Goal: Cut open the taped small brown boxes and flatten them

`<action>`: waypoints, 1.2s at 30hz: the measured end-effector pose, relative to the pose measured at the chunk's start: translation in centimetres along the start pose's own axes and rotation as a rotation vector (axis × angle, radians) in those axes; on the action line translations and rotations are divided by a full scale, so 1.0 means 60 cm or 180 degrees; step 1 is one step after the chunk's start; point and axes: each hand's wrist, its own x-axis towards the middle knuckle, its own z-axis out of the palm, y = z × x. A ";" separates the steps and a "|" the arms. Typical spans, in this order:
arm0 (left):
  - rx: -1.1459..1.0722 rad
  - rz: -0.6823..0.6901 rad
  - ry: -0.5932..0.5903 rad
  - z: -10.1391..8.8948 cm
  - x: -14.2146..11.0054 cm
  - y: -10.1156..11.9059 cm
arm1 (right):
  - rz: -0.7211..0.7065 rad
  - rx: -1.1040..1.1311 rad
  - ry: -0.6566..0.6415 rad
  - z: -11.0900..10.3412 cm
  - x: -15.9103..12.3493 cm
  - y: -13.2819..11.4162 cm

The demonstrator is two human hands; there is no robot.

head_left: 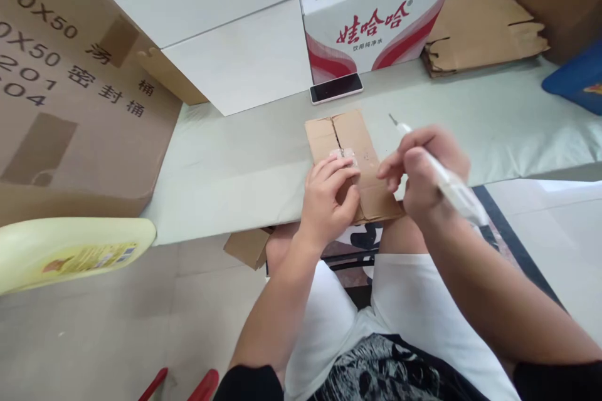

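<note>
A small flat cardboard box (348,138) lies at the near edge of the pale table (226,163), its flaps meeting in a seam with a piece of clear tape across it. My left hand (329,197) rests on the box, fingers curled and pressing it down by the tape. My right hand (423,172) hovers at the box's right edge, closed around a white utility knife (446,185) whose thin blade points away and up to the left. The fingertips of both hands almost meet over the box.
A phone (336,88) lies face up behind the box. Behind it stands a white and red printed carton (376,12). Flattened cardboard (480,31) lies at the back right, a big brown carton (70,88) at the left, a yellow container (70,250) near left.
</note>
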 end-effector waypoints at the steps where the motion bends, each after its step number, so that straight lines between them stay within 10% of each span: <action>1: 0.0016 -0.0012 0.0130 0.007 -0.006 0.003 | 0.0069 0.0210 -0.0020 0.001 0.002 -0.005; 8: -0.0343 -0.0172 0.0852 0.029 -0.031 0.020 | 0.0652 0.0089 -0.0558 0.003 0.026 0.006; 25: -0.0490 -0.0238 0.0896 0.036 -0.030 0.020 | 0.0656 -0.1853 -0.1068 0.026 0.034 -0.022; 36: 0.0312 -0.0294 0.0024 0.001 -0.033 0.036 | 0.0224 -0.0538 0.0053 -0.012 0.010 -0.005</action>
